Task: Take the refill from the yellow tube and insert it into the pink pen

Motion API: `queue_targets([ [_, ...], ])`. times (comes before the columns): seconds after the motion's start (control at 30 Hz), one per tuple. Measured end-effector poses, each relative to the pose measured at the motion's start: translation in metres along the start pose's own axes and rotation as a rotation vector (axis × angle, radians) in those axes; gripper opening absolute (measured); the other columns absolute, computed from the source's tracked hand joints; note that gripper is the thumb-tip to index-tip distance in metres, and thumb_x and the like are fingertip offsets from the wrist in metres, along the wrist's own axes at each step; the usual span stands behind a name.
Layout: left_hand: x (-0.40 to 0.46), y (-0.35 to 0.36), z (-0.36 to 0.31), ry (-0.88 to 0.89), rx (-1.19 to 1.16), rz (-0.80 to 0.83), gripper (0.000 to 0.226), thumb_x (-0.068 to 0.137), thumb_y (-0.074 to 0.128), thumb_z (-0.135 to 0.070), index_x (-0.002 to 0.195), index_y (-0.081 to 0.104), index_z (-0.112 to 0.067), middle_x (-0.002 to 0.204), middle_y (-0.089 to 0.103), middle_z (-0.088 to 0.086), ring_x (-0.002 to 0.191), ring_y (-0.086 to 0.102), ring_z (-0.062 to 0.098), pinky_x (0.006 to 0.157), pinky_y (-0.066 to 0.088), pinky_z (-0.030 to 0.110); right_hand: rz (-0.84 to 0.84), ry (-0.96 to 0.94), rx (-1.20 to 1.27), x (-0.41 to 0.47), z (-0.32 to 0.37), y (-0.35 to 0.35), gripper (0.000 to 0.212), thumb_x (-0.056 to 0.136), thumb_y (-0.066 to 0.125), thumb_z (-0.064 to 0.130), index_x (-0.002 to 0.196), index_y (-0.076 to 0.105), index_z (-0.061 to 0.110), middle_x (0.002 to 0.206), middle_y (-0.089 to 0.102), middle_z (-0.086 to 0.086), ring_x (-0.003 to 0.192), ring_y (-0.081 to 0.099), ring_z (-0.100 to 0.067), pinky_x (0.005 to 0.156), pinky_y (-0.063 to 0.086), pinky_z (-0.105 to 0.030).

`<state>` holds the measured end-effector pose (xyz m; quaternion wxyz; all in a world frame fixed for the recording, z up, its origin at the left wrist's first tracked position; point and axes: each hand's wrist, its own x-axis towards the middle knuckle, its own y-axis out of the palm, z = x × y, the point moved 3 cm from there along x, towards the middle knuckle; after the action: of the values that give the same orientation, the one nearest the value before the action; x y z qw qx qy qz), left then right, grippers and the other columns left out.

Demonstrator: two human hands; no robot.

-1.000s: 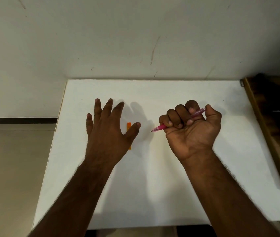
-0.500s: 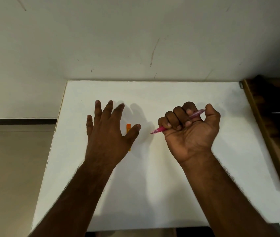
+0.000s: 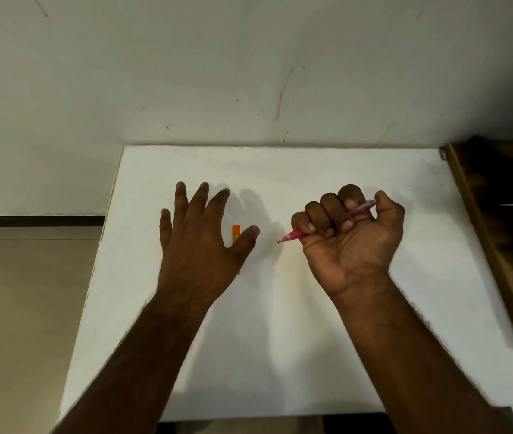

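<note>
Fingers (image 3: 330, 214) clench pink pen (image 3: 295, 235); left hand (image 3: 198, 242) covers yellow tube (image 3: 236, 234).

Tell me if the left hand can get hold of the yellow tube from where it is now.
Probably yes. The left hand is spread open with nothing in it, and the yellow tube lies on the white table partly under the thumb. Nothing else lies near it; the right hand grips the pink pen off to the side.
</note>
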<state>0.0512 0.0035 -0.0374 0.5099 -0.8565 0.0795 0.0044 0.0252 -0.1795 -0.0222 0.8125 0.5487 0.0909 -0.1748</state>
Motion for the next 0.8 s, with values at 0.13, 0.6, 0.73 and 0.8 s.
queue_targets([
  [0.13,-0.0009,0.0013,-0.0003,0.003,0.0,-0.006,0.077,0.088,0.05,-0.067,0.152,0.035,-0.028,0.166,0.021,0.0,0.156,-0.006,0.021,0.122,0.005,0.054,-0.005,-0.001,0.008,-0.0002,0.0005,-0.0007,0.047,0.095,0.028,0.05,0.064,0.038,0.015,0.049,0.026,0.004,0.052,0.015,-0.016,0.054,0.027,-0.028],
  [0.6,0.0002,-0.0005,0.0006,0.003,-0.004,-0.006,0.076,0.089,0.051,-0.067,0.152,0.034,-0.028,0.166,0.021,0.001,0.156,-0.005,0.022,0.122,0.006,0.055,0.006,0.005,-0.003,0.0008,-0.0007,-0.0004,0.046,0.095,0.026,0.047,0.064,0.038,0.015,0.049,0.026,0.003,0.052,0.016,-0.016,0.054,0.027,-0.028],
  [0.73,-0.0002,-0.0003,0.0007,0.005,-0.006,-0.008,0.076,0.089,0.051,-0.066,0.152,0.034,-0.028,0.166,0.021,0.001,0.156,-0.005,0.022,0.122,0.006,0.055,0.0,0.006,-0.007,0.0006,-0.0013,-0.0012,0.047,0.095,0.027,0.05,0.065,0.037,0.015,0.049,0.026,0.004,0.052,0.016,-0.016,0.054,0.026,-0.028],
  [0.8,-0.0001,-0.0005,0.0004,0.008,-0.005,-0.01,0.076,0.088,0.051,-0.066,0.152,0.035,-0.028,0.166,0.022,0.001,0.156,-0.004,0.023,0.122,0.007,0.056,-0.003,0.004,-0.009,0.0007,-0.0008,-0.0006,0.045,0.095,0.027,0.047,0.064,0.037,0.015,0.049,0.026,0.003,0.052,0.015,-0.016,0.054,0.027,-0.028],
])
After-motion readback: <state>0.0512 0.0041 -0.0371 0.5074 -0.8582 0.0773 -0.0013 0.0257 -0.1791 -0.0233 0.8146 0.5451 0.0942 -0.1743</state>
